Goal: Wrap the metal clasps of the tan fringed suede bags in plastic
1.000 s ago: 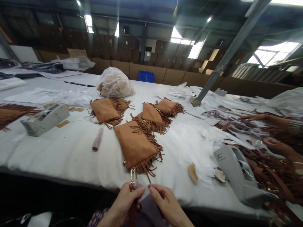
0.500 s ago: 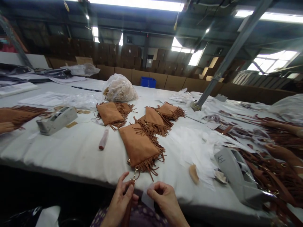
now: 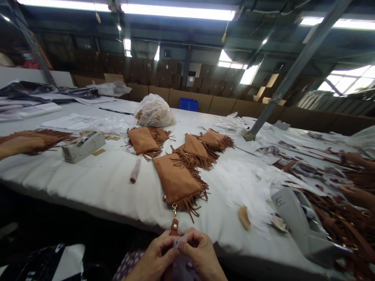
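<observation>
A brown leather strap (image 3: 175,227) hangs by a gold clasp (image 3: 175,210) from a tan fringed pouch (image 3: 177,179) at the table's front edge. My left hand (image 3: 156,255) is closed around the strap just below its metal rivet. Close beside it, my right hand (image 3: 202,251) pinches a thin translucent sheet (image 3: 183,263) against the strap. The two hands nearly touch, and their fingers partly hide the strap and the sheet's upper edge.
More fringed pouches (image 3: 196,146) lie behind. A wrapped strap (image 3: 135,169) and grey tape dispenser (image 3: 84,147) are leftward; another dispenser (image 3: 301,222) stands right beside brown straps (image 3: 336,218). Co-workers' hands (image 3: 22,146) show at both sides. A metal post (image 3: 281,93) slants upward.
My right hand has brought the translucent sheet left against the strap, and both hands have come together. My left fingers have closed further. The view has shifted slightly.
</observation>
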Demonstrator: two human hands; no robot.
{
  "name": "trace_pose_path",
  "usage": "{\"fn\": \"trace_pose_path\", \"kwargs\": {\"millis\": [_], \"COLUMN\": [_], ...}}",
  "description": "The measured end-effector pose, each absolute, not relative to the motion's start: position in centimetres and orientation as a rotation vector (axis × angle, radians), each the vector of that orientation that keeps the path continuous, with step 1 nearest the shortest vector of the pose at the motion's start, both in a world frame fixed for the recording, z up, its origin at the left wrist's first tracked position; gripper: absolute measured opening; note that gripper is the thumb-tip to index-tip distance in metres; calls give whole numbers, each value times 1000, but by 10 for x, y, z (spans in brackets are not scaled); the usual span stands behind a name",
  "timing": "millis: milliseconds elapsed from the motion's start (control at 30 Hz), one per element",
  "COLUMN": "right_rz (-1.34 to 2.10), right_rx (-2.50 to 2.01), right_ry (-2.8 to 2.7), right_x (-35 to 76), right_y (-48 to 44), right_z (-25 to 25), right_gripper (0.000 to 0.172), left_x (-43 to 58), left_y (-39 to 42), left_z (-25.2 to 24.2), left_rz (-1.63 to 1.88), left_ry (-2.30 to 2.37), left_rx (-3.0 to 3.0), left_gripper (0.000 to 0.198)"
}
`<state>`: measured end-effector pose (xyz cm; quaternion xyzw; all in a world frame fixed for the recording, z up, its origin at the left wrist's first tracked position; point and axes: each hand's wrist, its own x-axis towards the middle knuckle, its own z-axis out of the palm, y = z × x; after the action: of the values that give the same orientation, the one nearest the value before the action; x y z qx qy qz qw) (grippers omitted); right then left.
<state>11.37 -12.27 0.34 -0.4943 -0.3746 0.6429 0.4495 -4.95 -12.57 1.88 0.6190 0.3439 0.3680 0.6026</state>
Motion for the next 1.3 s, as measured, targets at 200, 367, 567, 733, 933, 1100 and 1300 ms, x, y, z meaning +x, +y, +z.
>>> {"fn": "trace_pose_path", "kwargs": {"millis": [200, 367, 567, 733, 933, 1100, 1300], "right_rz": [1553, 1414, 1408, 1491, 1463, 1429, 1449], "right_rx": [-1241, -1229, -1266, -1223, -1204, -1340, -1553], "right_ry": [-981, -1072, -1037, -1069, -1350, -1459, -1422], "right_x": [114, 112, 108, 115, 146, 172, 193], "right_y": [-123, -125, -130, -134, -142, -159, -182], "right_z": [1, -3, -3, 3, 25, 36, 38], "right_gripper": [38, 36, 37, 34, 33, 19, 11], "left_x": [-48, -45, -45, -48, -54, -53, -27], "left_y": [-130, -134, -138, -138, -149, -154, -134], "left_z": [21, 14, 11, 9, -10, -14, 4], "left_rz": [864, 907, 934, 890, 949, 687, 848], "left_ry": [810, 839, 902, 829, 741, 680, 707], "left_rx": [1423, 1325, 1306, 1046, 343, 357, 443], "left_gripper": [35, 33, 28, 27, 38, 32, 30]}}
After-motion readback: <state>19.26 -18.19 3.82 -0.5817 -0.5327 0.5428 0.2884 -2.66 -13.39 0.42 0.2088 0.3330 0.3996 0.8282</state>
